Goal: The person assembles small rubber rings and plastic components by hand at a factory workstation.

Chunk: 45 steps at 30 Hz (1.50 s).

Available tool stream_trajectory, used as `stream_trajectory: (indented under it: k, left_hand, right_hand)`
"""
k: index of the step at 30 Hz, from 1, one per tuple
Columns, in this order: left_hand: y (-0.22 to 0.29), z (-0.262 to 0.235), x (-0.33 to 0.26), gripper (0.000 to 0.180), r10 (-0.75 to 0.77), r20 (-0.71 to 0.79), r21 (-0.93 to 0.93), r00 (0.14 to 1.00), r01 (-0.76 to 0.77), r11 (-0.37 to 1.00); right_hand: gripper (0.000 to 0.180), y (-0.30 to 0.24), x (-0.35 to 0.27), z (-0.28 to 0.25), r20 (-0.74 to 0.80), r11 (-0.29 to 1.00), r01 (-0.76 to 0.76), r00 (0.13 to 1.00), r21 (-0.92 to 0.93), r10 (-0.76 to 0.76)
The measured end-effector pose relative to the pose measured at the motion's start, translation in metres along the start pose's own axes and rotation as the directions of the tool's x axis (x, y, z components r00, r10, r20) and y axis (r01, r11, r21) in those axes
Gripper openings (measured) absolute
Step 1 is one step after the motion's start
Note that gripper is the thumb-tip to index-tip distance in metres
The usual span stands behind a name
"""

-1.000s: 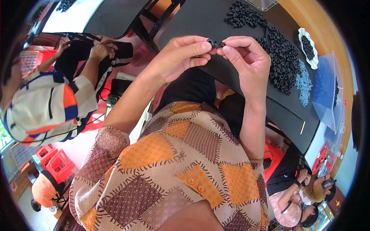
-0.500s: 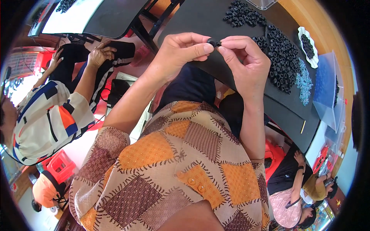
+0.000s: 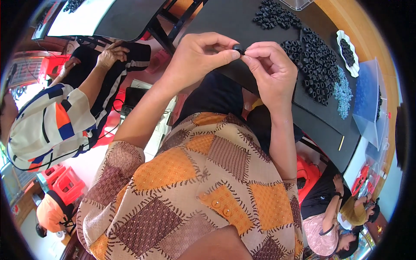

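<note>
A person in a patchwork orange and brown top is pinching a small black ring [image 3: 238, 47] between both hands, just above the near edge of a dark worktop [image 3: 225, 17]. The left hand [image 3: 197, 58] is closing its grip on the ring with thumb and forefinger, the other fingers curled under. The right hand [image 3: 271, 69] is meeting it from the right, its fingertips [image 3: 251, 54] pressed tight against the same ring, so both grips are nearly shut around the little part.

Farther right on the worktop, a heap of black rings [image 3: 314, 58] is lying spread out, with a smaller heap [image 3: 277, 13] beyond it. A white dish [image 3: 346, 52] holding dark pieces is sitting at the far right, beside a scatter of pale blue bits [image 3: 343, 93] and a clear plastic tray [image 3: 368, 104].

To the left, another person in a white, orange and blue shirt [image 3: 47, 125] is sitting, one hand [image 3: 110, 54] resting on black cloth.
</note>
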<state>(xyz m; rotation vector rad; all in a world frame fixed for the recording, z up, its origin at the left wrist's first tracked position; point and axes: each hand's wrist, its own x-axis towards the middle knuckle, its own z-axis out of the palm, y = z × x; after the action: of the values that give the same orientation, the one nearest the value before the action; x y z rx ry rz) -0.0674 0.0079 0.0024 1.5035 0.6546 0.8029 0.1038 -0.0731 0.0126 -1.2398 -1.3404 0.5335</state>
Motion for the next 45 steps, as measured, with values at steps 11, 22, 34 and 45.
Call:
stream_trajectory:
  k: [11,22,34,45]
  left_hand:
    - [0.002,-0.021,0.003,0.017,0.111,0.092,0.489,0.990,-0.142,0.861]
    - [0.005,-0.019,0.014,0.020,0.201,0.250,0.666,0.947,-0.318,0.674]
    - [-0.005,-0.009,0.007,0.018,0.282,0.252,0.659,0.926,-0.378,0.651]
    - [-0.021,-0.003,0.005,0.019,0.390,0.135,0.651,0.911,-0.379,0.658]
  right_hand:
    - [0.018,0.012,0.000,0.021,0.030,0.983,-0.112,0.993,-0.147,0.118]
    - [0.022,0.007,0.006,0.024,0.101,0.921,-0.139,0.977,-0.364,0.187]
    - [0.012,0.002,0.001,0.016,0.094,0.924,-0.277,0.946,-0.263,0.310]
    - [0.010,0.016,0.023,-0.003,0.104,0.967,-0.177,0.975,-0.186,0.198]
